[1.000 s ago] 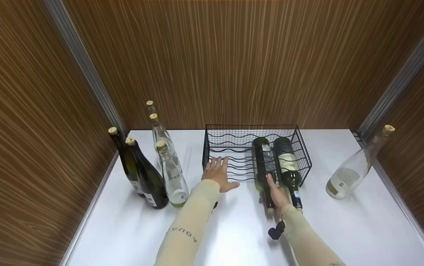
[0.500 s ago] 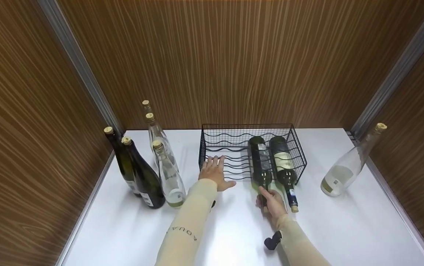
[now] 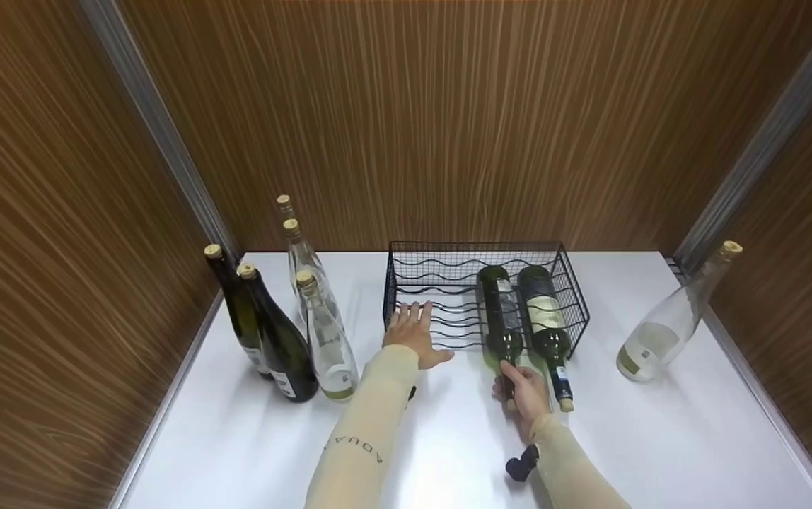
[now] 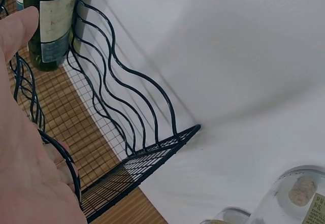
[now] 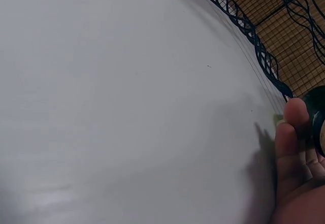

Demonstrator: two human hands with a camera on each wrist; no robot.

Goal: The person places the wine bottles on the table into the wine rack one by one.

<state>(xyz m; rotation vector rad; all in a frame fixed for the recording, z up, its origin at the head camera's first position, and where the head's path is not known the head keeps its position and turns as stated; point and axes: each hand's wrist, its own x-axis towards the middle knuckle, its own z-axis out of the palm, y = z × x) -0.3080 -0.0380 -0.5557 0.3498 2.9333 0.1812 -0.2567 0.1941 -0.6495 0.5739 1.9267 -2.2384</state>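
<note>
A black wire wine rack (image 3: 445,290) stands on the white table against the wooden back wall. Over its left front part, my left hand (image 3: 412,338) rests with fingers spread and straight. My right hand (image 3: 523,389) grips the neck of a green wine bottle (image 3: 499,307) that lies in the rack, cork end toward me. Right beside it lies a second wine bottle (image 3: 544,311) with a pale label. In the right wrist view, fingers (image 5: 287,140) curl around the bottle neck at the right edge. The left wrist view shows the rack's wavy wires (image 4: 109,56) beside my palm.
Left of the rack stand two dark bottles (image 3: 282,346) and several clear bottles (image 3: 329,346), all corked. A clear corked bottle (image 3: 660,339) stands alone at the right. Wooden panels (image 3: 434,127) enclose the table (image 3: 236,452) at the back and sides.
My right hand has slid down the bottle toward its neck, and the bottle has settled flatter into the rack. My left hand has stayed on the rack.
</note>
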